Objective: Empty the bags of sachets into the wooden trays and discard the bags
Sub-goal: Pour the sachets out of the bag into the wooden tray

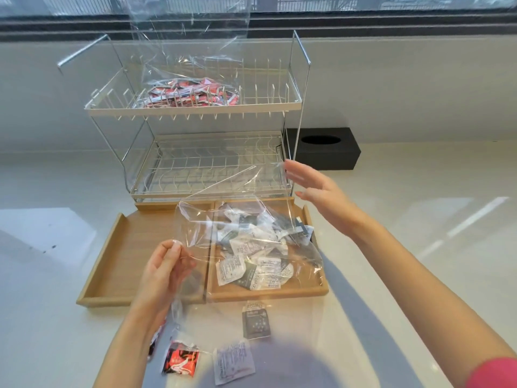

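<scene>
Clear bag (223,219) pinched at corner by left hand (165,264), held over right tray (268,294) where sachets (251,259) lie heaped; right hand (316,189) spread flat, nothing held, likely released.

- Bright, cool daylight from the window (363,7) along the top of the frame.
- Glare streaks on the glossy counter (419,247) at right.
- Soft shadows toward the bottom edge.
- Wide-angle bending at the edges; slight blur at bottom centre.
</scene>
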Demonstrator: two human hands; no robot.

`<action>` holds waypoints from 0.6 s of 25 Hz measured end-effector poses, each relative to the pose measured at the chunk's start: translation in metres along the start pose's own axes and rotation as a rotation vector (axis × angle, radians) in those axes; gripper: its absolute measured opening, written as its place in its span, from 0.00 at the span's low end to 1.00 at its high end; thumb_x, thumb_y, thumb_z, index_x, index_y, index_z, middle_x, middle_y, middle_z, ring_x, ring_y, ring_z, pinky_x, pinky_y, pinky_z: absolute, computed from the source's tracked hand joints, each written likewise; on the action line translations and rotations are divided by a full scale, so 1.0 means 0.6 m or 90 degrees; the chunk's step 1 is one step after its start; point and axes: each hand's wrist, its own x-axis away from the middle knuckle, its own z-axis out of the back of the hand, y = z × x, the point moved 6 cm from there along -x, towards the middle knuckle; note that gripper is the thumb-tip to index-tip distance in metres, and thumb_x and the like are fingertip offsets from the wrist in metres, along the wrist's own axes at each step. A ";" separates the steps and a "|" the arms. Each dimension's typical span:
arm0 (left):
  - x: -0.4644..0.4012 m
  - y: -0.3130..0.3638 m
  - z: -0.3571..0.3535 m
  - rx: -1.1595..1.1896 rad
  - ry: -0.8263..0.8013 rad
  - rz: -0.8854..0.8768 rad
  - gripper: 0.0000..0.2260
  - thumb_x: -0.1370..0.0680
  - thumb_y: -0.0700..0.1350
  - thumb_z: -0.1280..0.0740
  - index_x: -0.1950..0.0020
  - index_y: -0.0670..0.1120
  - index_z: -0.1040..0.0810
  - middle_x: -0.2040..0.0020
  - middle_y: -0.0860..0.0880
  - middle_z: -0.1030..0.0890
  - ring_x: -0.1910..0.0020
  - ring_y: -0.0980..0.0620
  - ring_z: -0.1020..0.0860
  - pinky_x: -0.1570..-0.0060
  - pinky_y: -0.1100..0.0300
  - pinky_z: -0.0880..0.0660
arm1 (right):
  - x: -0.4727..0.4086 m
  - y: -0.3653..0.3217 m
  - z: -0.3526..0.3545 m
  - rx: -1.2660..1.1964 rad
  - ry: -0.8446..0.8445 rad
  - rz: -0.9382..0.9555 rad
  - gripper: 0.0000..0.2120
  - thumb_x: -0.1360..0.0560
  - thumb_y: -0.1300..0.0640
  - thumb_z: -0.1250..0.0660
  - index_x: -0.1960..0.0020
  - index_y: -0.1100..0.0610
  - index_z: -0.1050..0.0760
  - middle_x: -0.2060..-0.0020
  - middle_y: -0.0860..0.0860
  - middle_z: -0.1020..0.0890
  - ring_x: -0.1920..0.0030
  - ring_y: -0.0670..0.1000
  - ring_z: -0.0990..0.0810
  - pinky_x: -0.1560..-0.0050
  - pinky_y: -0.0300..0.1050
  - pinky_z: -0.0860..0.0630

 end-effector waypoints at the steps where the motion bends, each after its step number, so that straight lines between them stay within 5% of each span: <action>1: -0.001 0.001 0.000 0.004 -0.008 -0.007 0.09 0.22 0.41 0.43 0.62 0.47 0.30 0.75 0.55 0.21 0.74 0.62 0.23 0.70 0.70 0.25 | -0.010 -0.005 -0.008 -0.021 -0.034 0.001 0.32 0.28 0.73 0.48 0.31 0.47 0.40 0.34 0.43 0.32 0.36 0.40 0.32 0.32 0.44 0.37; 4: 0.004 0.013 -0.004 0.045 -0.041 -0.016 0.15 0.38 0.52 0.29 0.60 0.46 0.29 0.75 0.54 0.22 0.75 0.61 0.24 0.71 0.69 0.25 | -0.026 0.006 -0.017 -0.136 -0.072 -0.047 0.35 0.32 0.72 0.47 0.27 0.53 0.46 0.30 0.50 0.34 0.35 0.45 0.34 0.32 0.45 0.38; 7: 0.005 0.014 -0.007 0.052 -0.066 -0.001 0.23 0.45 0.54 0.24 0.59 0.45 0.29 0.75 0.54 0.23 0.76 0.60 0.25 0.72 0.69 0.25 | -0.028 0.012 -0.034 -0.190 -0.164 -0.040 0.35 0.36 0.68 0.45 0.31 0.50 0.40 0.36 0.46 0.29 0.34 0.44 0.33 0.31 0.47 0.37; 11: 0.004 0.006 -0.012 0.045 -0.069 0.040 0.31 0.55 0.58 0.19 0.60 0.46 0.28 0.74 0.53 0.23 0.75 0.60 0.25 0.71 0.68 0.25 | -0.028 -0.001 -0.041 -0.305 -0.187 -0.015 0.26 0.34 0.64 0.44 0.38 0.48 0.31 0.39 0.45 0.25 0.33 0.47 0.31 0.37 0.46 0.29; 15: 0.003 0.004 -0.014 0.033 -0.057 0.050 0.32 0.56 0.58 0.19 0.61 0.46 0.27 0.75 0.53 0.23 0.76 0.60 0.26 0.72 0.68 0.25 | -0.027 0.001 -0.034 -0.197 -0.162 0.007 0.08 0.32 0.61 0.40 0.55 0.52 0.26 0.43 0.44 0.23 0.40 0.42 0.26 0.41 0.39 0.26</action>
